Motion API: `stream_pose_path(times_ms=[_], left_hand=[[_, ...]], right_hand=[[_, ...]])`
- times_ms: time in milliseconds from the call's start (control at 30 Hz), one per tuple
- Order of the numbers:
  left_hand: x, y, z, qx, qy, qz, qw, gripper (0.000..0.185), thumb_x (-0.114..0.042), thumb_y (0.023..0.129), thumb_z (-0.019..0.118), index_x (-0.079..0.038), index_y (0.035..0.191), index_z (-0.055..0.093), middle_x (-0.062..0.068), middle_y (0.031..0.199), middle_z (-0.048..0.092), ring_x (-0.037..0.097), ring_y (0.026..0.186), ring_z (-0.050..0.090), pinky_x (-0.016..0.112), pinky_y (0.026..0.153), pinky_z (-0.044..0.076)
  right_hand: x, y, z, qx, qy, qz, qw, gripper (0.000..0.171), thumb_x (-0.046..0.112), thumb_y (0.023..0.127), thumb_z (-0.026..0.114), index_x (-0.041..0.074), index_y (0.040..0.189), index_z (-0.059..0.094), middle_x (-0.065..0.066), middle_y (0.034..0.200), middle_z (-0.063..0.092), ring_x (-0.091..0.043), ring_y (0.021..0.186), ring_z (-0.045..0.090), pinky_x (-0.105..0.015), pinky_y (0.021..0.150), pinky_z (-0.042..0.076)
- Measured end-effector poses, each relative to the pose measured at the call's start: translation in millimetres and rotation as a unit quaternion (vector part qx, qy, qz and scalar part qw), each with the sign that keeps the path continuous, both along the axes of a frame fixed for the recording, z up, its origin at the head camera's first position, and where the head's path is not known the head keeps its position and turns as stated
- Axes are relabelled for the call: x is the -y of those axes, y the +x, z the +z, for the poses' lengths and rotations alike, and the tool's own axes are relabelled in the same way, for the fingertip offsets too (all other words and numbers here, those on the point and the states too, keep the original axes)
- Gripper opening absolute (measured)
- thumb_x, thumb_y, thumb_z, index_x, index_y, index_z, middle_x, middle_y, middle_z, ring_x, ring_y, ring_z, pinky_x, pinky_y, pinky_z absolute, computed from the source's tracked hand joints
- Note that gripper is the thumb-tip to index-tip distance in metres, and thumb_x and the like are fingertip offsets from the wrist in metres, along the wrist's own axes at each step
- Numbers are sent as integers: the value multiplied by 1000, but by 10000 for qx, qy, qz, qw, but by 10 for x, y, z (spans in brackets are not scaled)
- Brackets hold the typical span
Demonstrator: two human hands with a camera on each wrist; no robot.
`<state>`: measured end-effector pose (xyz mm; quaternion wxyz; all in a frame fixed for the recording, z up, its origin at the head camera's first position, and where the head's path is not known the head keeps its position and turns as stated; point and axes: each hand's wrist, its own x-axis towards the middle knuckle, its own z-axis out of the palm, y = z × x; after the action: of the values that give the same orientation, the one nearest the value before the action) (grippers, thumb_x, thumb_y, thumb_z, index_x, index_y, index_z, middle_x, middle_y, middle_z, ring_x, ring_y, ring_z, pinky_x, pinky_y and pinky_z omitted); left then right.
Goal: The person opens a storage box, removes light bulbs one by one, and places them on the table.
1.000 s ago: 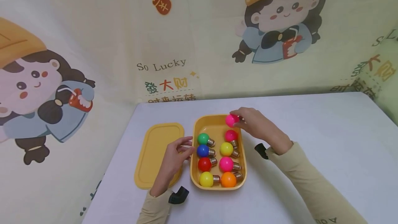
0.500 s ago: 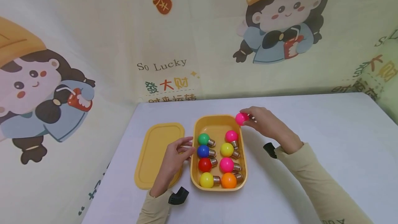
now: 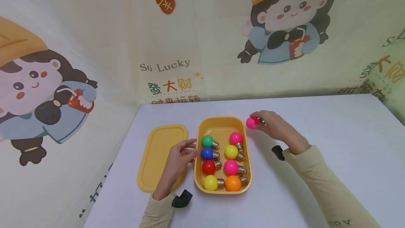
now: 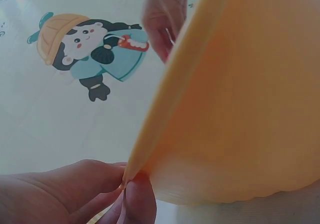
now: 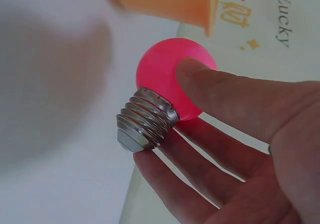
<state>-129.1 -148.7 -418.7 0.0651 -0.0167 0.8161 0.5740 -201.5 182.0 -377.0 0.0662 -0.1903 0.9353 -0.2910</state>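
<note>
Eight small coloured bulbs with metal screw bases lie in two rows inside the yellow plastic tray (image 3: 221,126) on the white bench (image 3: 332,143). Right hand (image 3: 275,127) pinches a ninth, a pink round bulb with a ribbed silver base (image 5: 170,81), between thumb and fingers just beside the tray's far right corner, outside its rim. Left hand (image 3: 177,161) pinches the tray's left rim, over the yellow lid (image 3: 159,157) lying flat alongside
</note>
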Motion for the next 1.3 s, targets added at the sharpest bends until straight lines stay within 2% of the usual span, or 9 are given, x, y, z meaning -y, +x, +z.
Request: stream_pose_path(times_ms=[233,533,800,1033,1300], left_hand=[[-3,3,-9,2,54,58,10000,41,-12,91,72,-7,130,62,12,113,66,21,90,68,29,68,60],[-3,5,-14,-5,42,50,10000,41,-11,91,71,-6,130,62,12,112,66,23,90,68,27,68,60],[-9,15,6,-4,17,62,10000,41,-11,91,71,-6,131,62,12,112,66,21,89,68,27,67,59],[-6,15,20,-7,14,24,10000,40,-12,92,71,-7,130,63,12,112,67,21,90,68,28,69,60],[-2,3,9,10,32,15,10000,39,-10,91,71,-6,129,63,13,112,66,22,89,68,27,68,60]], right_hand=[[-46,-70,-155,21,64,12,10000,35,3,88,72,-7,120,63,-20,108,68,-34,97,62,-50,90,55],[-77,-98,-267,147,156,-31,9998,37,3,90,68,-8,124,59,-24,115,65,-40,105,59,-55,95,51],[-68,-98,-268,385,269,-198,9987,44,8,91,69,-6,131,56,-26,121,61,-43,113,56,-57,98,49],[-70,-79,-265,121,289,-57,9995,42,7,90,70,-7,128,58,-24,116,61,-43,110,57,-57,98,49],[-61,-50,-221,103,389,-42,9992,44,7,90,70,-7,129,57,-24,118,60,-42,111,57,-54,95,51]])
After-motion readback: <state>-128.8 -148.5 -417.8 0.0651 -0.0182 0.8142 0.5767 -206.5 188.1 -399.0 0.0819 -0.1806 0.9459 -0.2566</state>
